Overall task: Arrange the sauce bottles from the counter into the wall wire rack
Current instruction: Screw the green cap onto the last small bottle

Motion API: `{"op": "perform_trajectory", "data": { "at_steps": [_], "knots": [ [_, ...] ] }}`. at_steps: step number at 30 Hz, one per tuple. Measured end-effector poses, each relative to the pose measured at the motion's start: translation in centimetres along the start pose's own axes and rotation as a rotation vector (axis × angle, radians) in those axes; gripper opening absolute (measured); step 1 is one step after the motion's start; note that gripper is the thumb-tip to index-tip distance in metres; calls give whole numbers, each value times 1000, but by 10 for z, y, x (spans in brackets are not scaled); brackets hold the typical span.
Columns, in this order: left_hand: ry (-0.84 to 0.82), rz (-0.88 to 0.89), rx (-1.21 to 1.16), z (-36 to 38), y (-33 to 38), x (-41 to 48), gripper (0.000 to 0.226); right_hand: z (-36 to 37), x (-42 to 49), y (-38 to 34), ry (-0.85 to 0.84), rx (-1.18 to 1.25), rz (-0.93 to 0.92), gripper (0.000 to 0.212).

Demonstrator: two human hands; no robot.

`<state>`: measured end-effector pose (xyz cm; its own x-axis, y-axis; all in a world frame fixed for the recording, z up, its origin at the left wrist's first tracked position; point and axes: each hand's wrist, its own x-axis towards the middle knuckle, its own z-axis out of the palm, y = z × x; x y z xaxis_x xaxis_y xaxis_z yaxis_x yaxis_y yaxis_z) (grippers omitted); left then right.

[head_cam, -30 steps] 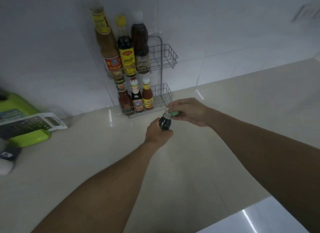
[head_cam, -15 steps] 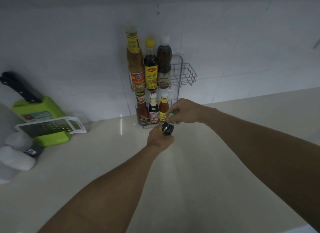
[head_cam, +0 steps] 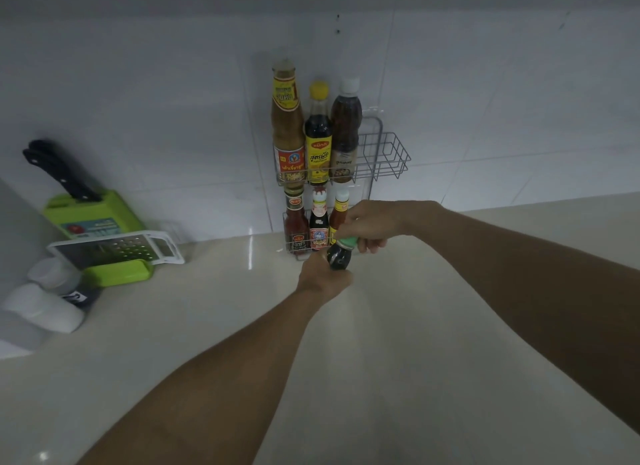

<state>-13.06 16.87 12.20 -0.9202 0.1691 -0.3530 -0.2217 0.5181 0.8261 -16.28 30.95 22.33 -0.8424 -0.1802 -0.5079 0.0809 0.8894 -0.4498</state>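
A small dark sauce bottle (head_cam: 338, 255) with a green cap is held just in front of the wall wire rack (head_cam: 388, 153). My left hand (head_cam: 322, 277) grips its lower body from below. My right hand (head_cam: 365, 226) is closed over the green cap. The rack's upper shelf holds three tall bottles (head_cam: 318, 135) on its left side, and its right side is bare wire. Three short bottles (head_cam: 318, 222) stand in the lower shelf, the rightmost partly hidden by my right hand.
A green knife block (head_cam: 93, 218) with a black-handled knife stands at the left wall, a white grater (head_cam: 117, 250) leaning on it. White containers (head_cam: 45, 307) lie at the far left. Pale counter (head_cam: 381, 360) stretches in front and to the right.
The view has tilted up and shifted, bringing the rack to the centre. Both hands keep hold of the small bottle, which stays close in front of the lower shelf.
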Motion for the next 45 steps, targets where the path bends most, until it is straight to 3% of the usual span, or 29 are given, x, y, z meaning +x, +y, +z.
{"op": "perform_trajectory", "data": {
  "at_steps": [4,8,13,16,21,26,29,33,37,41,45],
  "knots": [
    [10,3,13,-1,-1,2,48,1,-2,0,36,-186,19,56],
    [4,11,15,2,-1,1,36,14,4,1,142,-270,72,64],
    [-8,83,50,0,4,1,25,10,3,-8,254,-405,-65,33],
    [113,124,162,3,10,-2,29,16,8,-10,334,-455,72,24],
    [18,20,17,-1,8,-1,21,13,7,-1,139,-249,-42,63],
    [57,62,104,-1,8,-4,22,20,9,6,202,-373,-38,50],
    [-62,20,6,0,8,-7,29,22,4,4,209,-393,-36,52],
    [-223,21,-54,-9,21,-7,20,19,1,6,374,-428,-221,52],
    [-97,39,-45,-2,22,-9,22,26,-3,-2,480,-616,-132,32],
    [-161,35,-88,1,20,-15,20,24,-2,2,380,-502,-71,52],
    [-239,13,-100,-9,30,-11,18,20,-5,7,491,-421,-190,61]
  ]
}}
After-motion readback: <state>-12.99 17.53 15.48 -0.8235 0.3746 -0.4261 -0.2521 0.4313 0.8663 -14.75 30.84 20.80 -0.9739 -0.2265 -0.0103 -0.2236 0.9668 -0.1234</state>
